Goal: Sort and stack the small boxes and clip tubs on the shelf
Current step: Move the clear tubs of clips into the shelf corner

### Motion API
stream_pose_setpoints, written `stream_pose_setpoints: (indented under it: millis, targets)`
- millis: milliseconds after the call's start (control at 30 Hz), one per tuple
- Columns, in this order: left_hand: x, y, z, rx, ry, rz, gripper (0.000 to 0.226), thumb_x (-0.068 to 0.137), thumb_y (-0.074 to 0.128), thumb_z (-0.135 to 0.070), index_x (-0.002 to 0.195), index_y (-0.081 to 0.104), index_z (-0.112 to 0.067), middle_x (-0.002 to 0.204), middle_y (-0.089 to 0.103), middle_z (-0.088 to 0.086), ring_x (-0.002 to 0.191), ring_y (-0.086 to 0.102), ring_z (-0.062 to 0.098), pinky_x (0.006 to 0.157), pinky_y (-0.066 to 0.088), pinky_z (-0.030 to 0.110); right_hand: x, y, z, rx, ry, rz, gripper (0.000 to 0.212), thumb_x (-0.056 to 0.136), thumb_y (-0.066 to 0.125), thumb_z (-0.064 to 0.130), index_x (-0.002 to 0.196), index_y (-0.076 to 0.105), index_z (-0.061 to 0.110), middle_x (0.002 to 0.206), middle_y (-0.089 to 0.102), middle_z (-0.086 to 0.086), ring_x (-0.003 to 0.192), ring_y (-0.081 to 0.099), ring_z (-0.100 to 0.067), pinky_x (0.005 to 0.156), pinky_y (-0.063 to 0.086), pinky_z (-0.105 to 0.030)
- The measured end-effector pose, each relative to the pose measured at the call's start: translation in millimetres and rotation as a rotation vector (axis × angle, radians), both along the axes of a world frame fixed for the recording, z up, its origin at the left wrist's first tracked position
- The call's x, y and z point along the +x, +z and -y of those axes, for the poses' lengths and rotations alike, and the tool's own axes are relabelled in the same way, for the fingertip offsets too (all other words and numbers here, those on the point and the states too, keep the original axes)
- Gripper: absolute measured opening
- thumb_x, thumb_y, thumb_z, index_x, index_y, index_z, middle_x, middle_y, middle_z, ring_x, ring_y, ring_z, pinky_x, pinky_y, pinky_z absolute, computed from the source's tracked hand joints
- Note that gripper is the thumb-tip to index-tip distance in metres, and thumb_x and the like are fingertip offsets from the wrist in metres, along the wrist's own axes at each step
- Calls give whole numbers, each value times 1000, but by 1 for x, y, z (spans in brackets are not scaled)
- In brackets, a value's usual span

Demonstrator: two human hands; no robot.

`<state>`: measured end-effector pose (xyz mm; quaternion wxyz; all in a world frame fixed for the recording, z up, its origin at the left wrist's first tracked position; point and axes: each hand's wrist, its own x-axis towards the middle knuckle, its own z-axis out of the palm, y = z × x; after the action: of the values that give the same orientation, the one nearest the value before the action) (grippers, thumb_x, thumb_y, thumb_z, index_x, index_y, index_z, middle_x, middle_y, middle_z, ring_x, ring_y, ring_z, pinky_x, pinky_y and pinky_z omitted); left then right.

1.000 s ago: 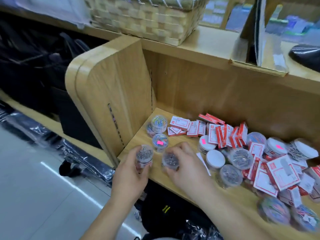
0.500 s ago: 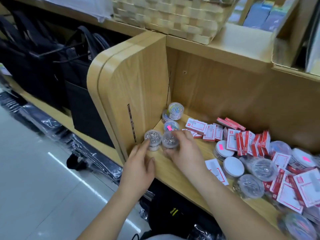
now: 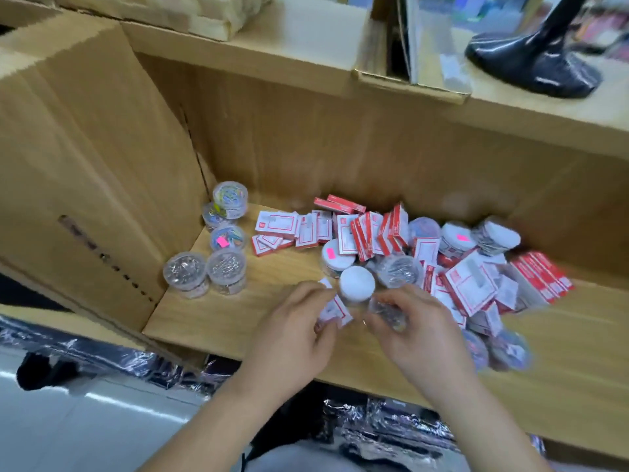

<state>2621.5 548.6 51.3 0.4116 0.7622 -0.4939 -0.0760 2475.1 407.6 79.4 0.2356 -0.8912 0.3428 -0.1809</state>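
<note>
Two clear tubs of silver clips (image 3: 185,272) (image 3: 226,267) stand side by side in the shelf's left front corner. Behind them are tubs of coloured clips (image 3: 227,237), two of them stacked (image 3: 229,196). A loose heap of small red-and-white boxes (image 3: 360,229) and more tubs fills the middle and right. My left hand (image 3: 292,335) pinches a white-lidded tub (image 3: 356,285), with a small box (image 3: 333,311) lying under its fingers. My right hand (image 3: 420,335) grips a clear tub of silver clips (image 3: 388,313) right beside it.
The wooden shelf (image 3: 221,321) has a side panel (image 3: 95,172) on the left and a back wall. Above it are a woven basket (image 3: 190,11), a cardboard tray (image 3: 408,80) and a black stand (image 3: 537,59). Plastic-wrapped goods (image 3: 374,424) lie below the front edge.
Both hands let go of the two silver-clip tubs, which now stand in the left corner. Both hands moved right to the heap and took hold of two other tubs.
</note>
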Motion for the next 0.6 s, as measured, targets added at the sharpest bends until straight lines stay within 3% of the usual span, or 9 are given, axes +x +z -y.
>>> stream_pose_setpoints:
  millis: [133,267,467,600]
  targets:
    - [-27,2,37,84,-141,107,45,83,62,-41,125,60,-27,119,59,-11,112,53,17,91,51,37,-30,3,13,-1,-83,52,26,79,70,38,104,72,29,98,65,13,95,64,-14,79,55,-42]
    - [-47,-12,62,155,-125,203,43,77,69,-43,113,60,-22,114,60,-8,106,52,21,84,50,41,-30,12,32,-192,-39,37,30,78,77,24,107,71,20,109,64,5,107,60,-22,87,53,-41]
    - [-62,-6,63,71,8,173,34,73,76,-41,89,51,-23,91,60,-8,91,53,20,73,48,40,-15,16,65,-304,127,-116,38,68,82,27,103,68,27,104,65,7,102,58,-23,83,49,-36]
    - [-60,-3,47,-17,198,18,38,73,78,-44,96,56,-23,99,64,-9,94,60,15,76,53,40,-12,15,72,-315,186,-127,38,66,82,29,98,63,29,98,63,8,100,58,-24,82,47,-40]
